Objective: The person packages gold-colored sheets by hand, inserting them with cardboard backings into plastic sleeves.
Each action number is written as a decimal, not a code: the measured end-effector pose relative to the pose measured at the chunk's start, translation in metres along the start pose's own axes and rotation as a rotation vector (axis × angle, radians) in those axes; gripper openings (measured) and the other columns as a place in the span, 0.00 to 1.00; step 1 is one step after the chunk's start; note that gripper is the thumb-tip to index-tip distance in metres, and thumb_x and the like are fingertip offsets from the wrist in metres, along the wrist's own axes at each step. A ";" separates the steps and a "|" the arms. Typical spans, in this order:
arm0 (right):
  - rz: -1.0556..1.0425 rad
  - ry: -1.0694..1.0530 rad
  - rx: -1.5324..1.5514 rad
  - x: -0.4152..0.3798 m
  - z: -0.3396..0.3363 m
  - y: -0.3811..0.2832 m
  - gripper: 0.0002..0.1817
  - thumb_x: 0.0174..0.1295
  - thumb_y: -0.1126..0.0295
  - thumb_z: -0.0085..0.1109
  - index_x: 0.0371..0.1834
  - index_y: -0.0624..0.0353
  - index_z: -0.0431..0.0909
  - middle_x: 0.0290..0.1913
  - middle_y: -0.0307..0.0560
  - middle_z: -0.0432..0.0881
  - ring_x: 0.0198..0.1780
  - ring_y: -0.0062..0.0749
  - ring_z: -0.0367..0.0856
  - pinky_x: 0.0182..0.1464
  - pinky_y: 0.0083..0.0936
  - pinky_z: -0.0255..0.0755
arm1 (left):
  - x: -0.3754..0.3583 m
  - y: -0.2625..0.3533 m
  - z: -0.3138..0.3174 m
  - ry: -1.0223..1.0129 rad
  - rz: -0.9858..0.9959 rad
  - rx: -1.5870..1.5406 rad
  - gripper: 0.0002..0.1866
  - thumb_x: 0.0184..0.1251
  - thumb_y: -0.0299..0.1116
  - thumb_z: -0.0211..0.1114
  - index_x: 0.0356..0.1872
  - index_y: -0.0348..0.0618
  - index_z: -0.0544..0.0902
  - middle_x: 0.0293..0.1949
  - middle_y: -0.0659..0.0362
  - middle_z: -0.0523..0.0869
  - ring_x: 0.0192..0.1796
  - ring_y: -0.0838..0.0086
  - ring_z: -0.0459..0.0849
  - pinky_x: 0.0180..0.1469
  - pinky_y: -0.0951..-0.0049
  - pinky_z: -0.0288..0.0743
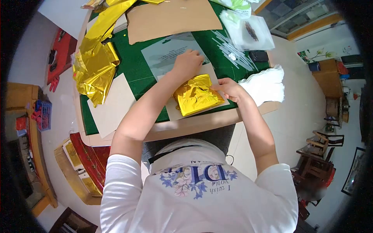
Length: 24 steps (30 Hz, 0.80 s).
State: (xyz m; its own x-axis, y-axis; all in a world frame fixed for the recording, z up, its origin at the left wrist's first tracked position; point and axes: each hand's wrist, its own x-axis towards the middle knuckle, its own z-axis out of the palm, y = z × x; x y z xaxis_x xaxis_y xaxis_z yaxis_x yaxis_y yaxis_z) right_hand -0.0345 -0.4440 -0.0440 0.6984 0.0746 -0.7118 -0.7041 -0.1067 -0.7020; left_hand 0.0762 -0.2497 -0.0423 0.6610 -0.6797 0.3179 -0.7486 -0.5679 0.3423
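Observation:
My left hand is closed, its fingers curled down over a printed plastic bag that lies flat; what its fingertips hold, if anything, is hidden. At the right edge of a folded gold foil sheet, my right hand pinches the foil between thumb and fingers. The crinkled foil lies on a pale card near the table's front edge, below my left wrist. Part of the card is covered by the foil and my left forearm.
More gold foil spreads along the table's left side, beside a blank card. Brown cardboard lies at the back. To the right are clear thin strips, a black box, white plastic and clear bags.

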 end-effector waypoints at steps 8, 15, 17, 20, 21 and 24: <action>0.030 -0.025 -0.022 0.007 -0.004 0.000 0.11 0.60 0.67 0.67 0.42 0.60 0.84 0.24 0.35 0.80 0.12 0.12 0.60 0.11 0.15 0.49 | -0.004 0.002 -0.004 -0.117 0.011 -0.014 0.07 0.62 0.35 0.63 0.38 0.50 0.87 0.42 0.63 0.85 0.45 0.65 0.81 0.46 0.64 0.80; -0.087 0.105 -0.094 -0.005 0.013 -0.022 0.12 0.61 0.71 0.65 0.43 0.68 0.83 0.32 0.41 0.85 0.25 0.18 0.77 0.25 0.16 0.69 | -0.011 0.000 -0.012 -0.074 0.046 -0.214 0.10 0.64 0.35 0.63 0.42 0.47 0.86 0.45 0.60 0.85 0.49 0.62 0.82 0.50 0.64 0.79; -0.196 0.112 -0.062 0.001 0.014 -0.013 0.13 0.59 0.71 0.66 0.44 0.69 0.83 0.34 0.44 0.85 0.30 0.22 0.80 0.31 0.19 0.73 | -0.013 -0.008 -0.025 -0.030 -0.127 -0.330 0.10 0.66 0.36 0.62 0.44 0.44 0.86 0.44 0.56 0.85 0.47 0.59 0.83 0.49 0.63 0.78; -0.190 0.199 -0.116 -0.005 0.025 -0.017 0.15 0.59 0.71 0.65 0.46 0.71 0.82 0.37 0.47 0.86 0.37 0.28 0.83 0.42 0.23 0.75 | -0.038 -0.013 -0.053 0.095 -0.286 -0.314 0.10 0.66 0.33 0.63 0.45 0.44 0.85 0.44 0.53 0.85 0.46 0.57 0.83 0.49 0.62 0.77; -0.234 0.221 -0.094 -0.004 0.027 -0.015 0.15 0.59 0.71 0.65 0.45 0.71 0.82 0.37 0.47 0.86 0.37 0.28 0.83 0.41 0.24 0.75 | -0.049 -0.016 -0.056 0.093 -0.290 -0.310 0.10 0.66 0.33 0.63 0.45 0.44 0.85 0.44 0.53 0.85 0.46 0.57 0.83 0.49 0.62 0.77; -0.285 0.281 -0.152 -0.006 0.028 -0.016 0.14 0.60 0.70 0.65 0.45 0.70 0.81 0.36 0.46 0.85 0.36 0.24 0.82 0.40 0.22 0.74 | -0.082 -0.025 -0.053 0.139 -0.459 -0.316 0.10 0.66 0.30 0.63 0.47 0.42 0.84 0.44 0.51 0.85 0.48 0.57 0.83 0.50 0.62 0.77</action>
State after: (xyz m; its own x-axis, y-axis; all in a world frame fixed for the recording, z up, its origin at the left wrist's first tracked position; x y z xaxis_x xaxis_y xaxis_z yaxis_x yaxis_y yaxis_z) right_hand -0.0310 -0.4146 -0.0297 0.8849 -0.1486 -0.4415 -0.4658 -0.2675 -0.8435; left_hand 0.0429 -0.1550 -0.0299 0.9313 -0.3165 0.1804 -0.3453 -0.6092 0.7139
